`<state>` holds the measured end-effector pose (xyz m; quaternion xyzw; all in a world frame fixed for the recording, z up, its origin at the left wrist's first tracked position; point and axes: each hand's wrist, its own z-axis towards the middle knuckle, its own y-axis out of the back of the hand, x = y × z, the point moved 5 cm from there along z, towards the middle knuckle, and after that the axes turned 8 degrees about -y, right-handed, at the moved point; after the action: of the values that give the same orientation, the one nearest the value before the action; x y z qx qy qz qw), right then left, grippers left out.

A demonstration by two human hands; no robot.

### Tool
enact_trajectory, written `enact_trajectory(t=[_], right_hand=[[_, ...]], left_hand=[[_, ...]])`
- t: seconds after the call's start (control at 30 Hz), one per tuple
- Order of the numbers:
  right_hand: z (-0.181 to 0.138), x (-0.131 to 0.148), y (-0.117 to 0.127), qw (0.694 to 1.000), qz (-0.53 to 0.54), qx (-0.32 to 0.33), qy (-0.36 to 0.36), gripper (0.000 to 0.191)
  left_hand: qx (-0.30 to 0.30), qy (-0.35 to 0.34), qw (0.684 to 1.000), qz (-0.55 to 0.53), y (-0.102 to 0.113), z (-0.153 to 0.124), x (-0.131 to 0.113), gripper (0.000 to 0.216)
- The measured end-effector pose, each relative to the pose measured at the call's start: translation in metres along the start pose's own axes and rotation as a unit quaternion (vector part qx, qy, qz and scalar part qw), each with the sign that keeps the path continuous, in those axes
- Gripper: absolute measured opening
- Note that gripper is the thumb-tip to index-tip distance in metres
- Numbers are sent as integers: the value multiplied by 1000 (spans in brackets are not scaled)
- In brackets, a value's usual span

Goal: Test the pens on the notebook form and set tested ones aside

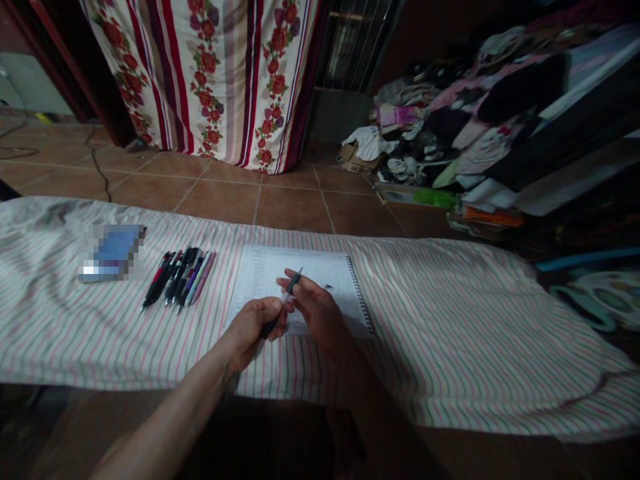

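Observation:
Both hands hold one dark pen [289, 288] above a white spiral notebook [330, 273] that lies on a striped cloth-covered surface [450, 333]. My left hand [255, 330] is closed round the pen's lower end. My right hand [315, 310] pinches its upper part, with the tip pointing up and away. A row of several pens [177, 277] lies side by side on the cloth, left of the notebook and apart from both hands.
A blurred blue flat object [113, 253] lies at the cloth's left. Beyond is a tiled floor [280, 200], a floral striped curtain [220, 73] and a heap of clothes [450, 133] at the right.

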<state>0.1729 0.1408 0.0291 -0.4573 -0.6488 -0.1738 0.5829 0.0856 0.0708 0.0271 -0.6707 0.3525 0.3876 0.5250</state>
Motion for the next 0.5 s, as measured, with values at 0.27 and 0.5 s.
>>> enact_trajectory(t=[0.27,0.5], right_hand=[[0,5,3,997,-21,-75,23,26],[2,4,1,984,-93,-148,36,23]], left_hand=[[-45,-83,982,163,3,-1,-6,30],[-116,-130,958,228,2,-3,-6,32]])
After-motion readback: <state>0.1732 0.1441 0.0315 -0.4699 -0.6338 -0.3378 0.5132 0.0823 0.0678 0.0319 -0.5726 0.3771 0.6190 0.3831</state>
